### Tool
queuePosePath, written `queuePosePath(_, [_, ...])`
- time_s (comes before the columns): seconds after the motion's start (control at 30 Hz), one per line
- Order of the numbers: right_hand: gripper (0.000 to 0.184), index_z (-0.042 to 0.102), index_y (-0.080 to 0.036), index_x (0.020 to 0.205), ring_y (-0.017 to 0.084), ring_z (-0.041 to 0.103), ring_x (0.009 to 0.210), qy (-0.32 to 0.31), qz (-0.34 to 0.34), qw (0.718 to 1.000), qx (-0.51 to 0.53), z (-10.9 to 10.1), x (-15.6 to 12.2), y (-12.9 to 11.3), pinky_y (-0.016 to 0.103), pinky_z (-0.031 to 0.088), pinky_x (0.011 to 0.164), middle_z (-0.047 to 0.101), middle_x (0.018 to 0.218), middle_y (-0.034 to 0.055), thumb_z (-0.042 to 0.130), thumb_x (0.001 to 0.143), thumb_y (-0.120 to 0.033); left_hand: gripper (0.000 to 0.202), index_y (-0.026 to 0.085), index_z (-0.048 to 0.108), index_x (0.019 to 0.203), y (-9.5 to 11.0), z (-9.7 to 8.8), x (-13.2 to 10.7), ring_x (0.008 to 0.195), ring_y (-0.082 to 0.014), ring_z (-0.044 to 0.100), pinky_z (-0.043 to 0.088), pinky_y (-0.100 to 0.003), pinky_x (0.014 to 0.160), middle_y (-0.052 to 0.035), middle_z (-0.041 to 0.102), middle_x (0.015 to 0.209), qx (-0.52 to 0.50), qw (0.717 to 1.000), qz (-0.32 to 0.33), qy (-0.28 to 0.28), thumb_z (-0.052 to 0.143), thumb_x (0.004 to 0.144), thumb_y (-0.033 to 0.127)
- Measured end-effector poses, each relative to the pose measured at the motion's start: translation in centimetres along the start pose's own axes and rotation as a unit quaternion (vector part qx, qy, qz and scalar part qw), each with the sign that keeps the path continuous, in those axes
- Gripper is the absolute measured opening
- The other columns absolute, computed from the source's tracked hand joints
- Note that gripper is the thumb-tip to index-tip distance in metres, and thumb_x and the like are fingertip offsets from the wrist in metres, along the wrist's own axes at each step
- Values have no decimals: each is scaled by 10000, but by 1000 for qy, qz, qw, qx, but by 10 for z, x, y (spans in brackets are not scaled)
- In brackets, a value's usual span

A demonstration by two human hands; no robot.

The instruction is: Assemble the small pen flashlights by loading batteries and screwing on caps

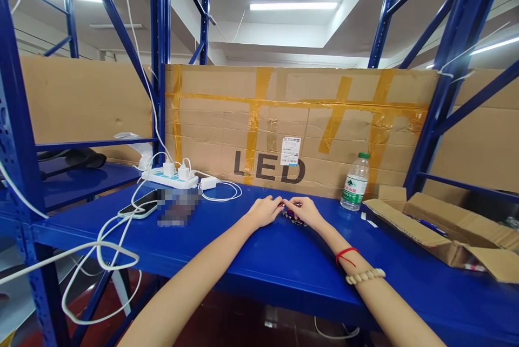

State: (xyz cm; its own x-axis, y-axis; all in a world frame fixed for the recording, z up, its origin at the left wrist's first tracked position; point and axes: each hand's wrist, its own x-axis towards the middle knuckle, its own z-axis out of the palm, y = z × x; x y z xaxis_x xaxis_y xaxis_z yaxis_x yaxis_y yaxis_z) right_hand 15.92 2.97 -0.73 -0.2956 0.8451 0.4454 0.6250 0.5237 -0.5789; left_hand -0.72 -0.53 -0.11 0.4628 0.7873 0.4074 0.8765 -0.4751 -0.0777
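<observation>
Head view: on the blue shelf (259,260), the left hand (265,211) and right hand (307,212) are set together, fingertips pinched on a cluster of small dark-and-red parts (292,219). The parts are judged light, rigid, easily scattered; single pieces are best pinched by fingertip.

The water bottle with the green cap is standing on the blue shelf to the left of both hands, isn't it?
Not quite. The water bottle with the green cap does stand on the blue shelf, but it is to the right of both hands, beyond the right hand, not on the side of the left hand. The head view shows this.
</observation>
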Motion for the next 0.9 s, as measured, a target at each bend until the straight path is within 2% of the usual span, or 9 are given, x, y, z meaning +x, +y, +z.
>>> queuePosePath(0.47, [447,593,-175,576,103,502,405,-5,2,1000,12,1,1,1,202,362,431,516,407,-21,464,695,-585,337,192,442,1077,-1,2,0,901,-201,565,457,-311,739,-83,571,930,-12,1000,-2,-6,214,910,377])
queuePosePath(0.73, [483,553,-157,533,82,425,354,-1,23,997,80,0,-1,-9,208,329,393,473,381,-19,486,674,-614,332,184,382,1103,1,-1,0,886,-214,582,456,-315,713,-91,579,965,-24,999,-23,-14,183,918,376])
queuePosePath(0.9, [476,592,-152,574,80,428,366,9,27,997,73,0,0,-8,203,334,406,479,384,-20,487,680,-604,321,178,371,1105,0,-2,0,921,-220,576,453,-316,722,-101,580,995,-32,999,-18,-23,208,916,380])
